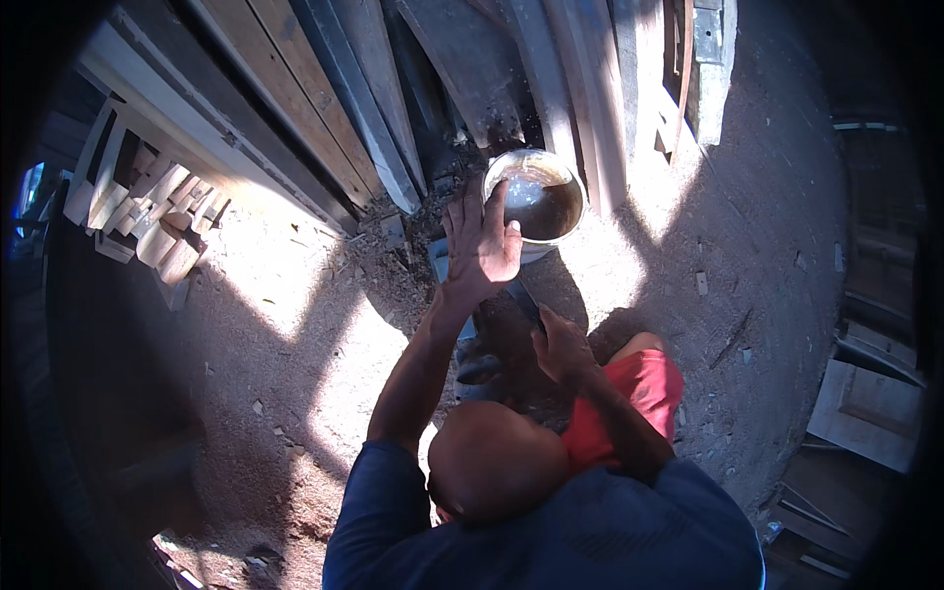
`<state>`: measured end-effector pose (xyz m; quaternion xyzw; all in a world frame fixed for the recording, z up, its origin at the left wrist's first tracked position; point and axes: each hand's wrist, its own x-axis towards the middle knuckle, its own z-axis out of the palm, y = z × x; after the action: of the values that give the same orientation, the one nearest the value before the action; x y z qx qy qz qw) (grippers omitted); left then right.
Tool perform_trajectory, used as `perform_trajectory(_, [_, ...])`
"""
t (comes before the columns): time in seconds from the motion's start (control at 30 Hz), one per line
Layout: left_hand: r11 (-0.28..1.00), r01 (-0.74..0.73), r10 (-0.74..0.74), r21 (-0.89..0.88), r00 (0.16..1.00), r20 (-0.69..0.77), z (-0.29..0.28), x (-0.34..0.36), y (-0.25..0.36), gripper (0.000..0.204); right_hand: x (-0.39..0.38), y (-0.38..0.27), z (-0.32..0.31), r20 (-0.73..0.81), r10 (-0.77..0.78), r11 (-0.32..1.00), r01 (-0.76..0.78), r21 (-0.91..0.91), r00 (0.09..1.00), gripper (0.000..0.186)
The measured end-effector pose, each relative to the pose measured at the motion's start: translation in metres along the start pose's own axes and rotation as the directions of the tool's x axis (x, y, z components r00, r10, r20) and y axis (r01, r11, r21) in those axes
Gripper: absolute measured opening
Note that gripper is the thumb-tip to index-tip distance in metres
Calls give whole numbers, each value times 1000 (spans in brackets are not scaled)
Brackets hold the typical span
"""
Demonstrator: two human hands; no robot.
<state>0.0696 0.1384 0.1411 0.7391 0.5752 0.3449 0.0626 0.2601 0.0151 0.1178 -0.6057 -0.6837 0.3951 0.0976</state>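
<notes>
Pale, round-mouthed bucket [539, 253], standing before us.
Nearer it, the left hand [482, 248] extends its fingers, hold unclear; the right hand [565, 348] closes round a slim dark tool [525, 299], its long axis slanting forward-left between the hands.

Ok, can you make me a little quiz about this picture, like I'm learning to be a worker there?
1. Which hand is gripping the dark tool?
2. True or false: long wooden boards are at the top of the picture.
3. Pick one. The left hand is nearest to:
a) the red cloth
b) the pale bucket
c) the cut wood pieces

Key:
1. The right hand.
2. True.
3. b. Its fingers are spread by the rim.
</notes>
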Motion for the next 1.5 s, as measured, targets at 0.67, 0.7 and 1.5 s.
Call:
perform_trajectory(0.67, [130, 586, -732, -800, 601, 321, -101, -145, -93, 58, -13, -85, 27, 15, -360, 891, 339, 303, 933, 29])
perform_trajectory(0.7, [101, 539, -683, -836, 649, 336, -111, -148, -78, 49, -13, -90, 24, 43, -331, 899, 301, 317, 943, 31])
perform_trajectory(1.5, [-90, 141, -438, -986, 883, 166, -95, -170, -33, 37, -21, -107, 25, 204, -300, 776, 114, 620, 932, 24])
